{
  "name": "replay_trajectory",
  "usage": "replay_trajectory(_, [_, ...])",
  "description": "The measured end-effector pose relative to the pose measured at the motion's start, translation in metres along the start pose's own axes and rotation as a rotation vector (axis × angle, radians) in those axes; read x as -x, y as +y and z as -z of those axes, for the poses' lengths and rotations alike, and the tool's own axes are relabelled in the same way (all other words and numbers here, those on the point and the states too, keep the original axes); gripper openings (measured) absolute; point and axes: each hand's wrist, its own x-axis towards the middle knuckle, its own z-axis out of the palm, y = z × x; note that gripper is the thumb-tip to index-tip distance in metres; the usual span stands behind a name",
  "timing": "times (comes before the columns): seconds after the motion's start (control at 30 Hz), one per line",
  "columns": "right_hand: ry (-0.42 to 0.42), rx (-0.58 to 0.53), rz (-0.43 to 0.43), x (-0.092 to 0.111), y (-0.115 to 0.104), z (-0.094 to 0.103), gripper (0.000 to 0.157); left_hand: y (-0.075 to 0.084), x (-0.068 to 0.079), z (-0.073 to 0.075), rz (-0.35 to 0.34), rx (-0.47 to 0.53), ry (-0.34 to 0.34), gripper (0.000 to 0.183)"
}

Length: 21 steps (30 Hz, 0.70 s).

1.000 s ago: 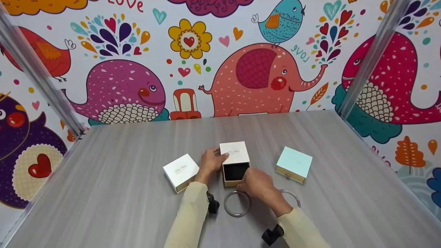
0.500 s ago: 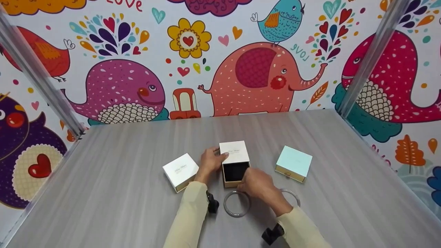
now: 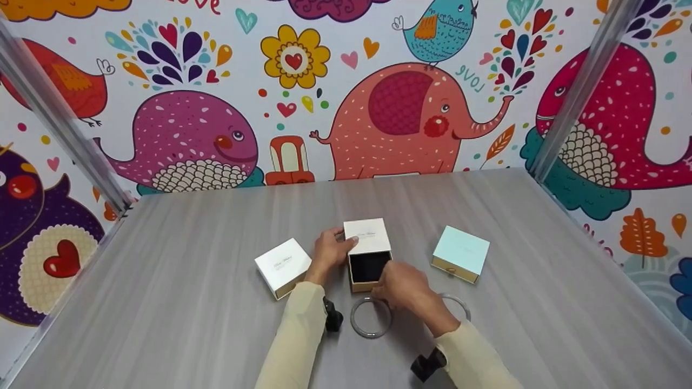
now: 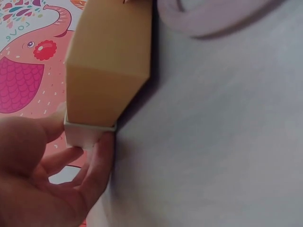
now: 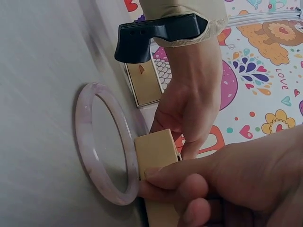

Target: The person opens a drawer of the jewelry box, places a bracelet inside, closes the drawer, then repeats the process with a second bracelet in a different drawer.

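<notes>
Along the left of the table (image 3: 189,281), a white box (image 3: 283,263) lies closed and askew. Next, the left hand (image 3: 330,253) grips the outer cover of the middle box (image 3: 367,235), thumb on top; its black-lined drawer (image 3: 361,288) stands partly drawn out, no farther than half a second ago, which suggests the pull is paused. Just in front of it lies a pale bangle (image 3: 371,336). The right hand (image 3: 403,286) pinches the drawer's front between thumb and finger. Rightward come a second bangle (image 3: 468,314), partly hidden, and a closed mint box (image 3: 461,253). Against the earlier frame, only the head view has tipped slightly; hands and boxes keep their places.
</notes>
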Motion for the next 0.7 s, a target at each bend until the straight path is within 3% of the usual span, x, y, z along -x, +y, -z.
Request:
replay_trajectory(0.3, [-0.016,-0.109,-0.01,0.006,0.005,0.015,0.022,0.0,-0.003,-0.002,0.004,-0.015,-0.007,0.047])
replay_trajectory(0.5, [0.03,-0.106,0.016,0.014,0.011,0.006,0.025,0.0,-0.002,0.0,0.005,-0.042,0.001,0.049])
replay_trajectory(0.7, [-0.001,-0.092,0.028,0.02,0.02,-0.003,0.025,0.001,-0.002,-0.001,0.011,-0.03,0.0,0.048])
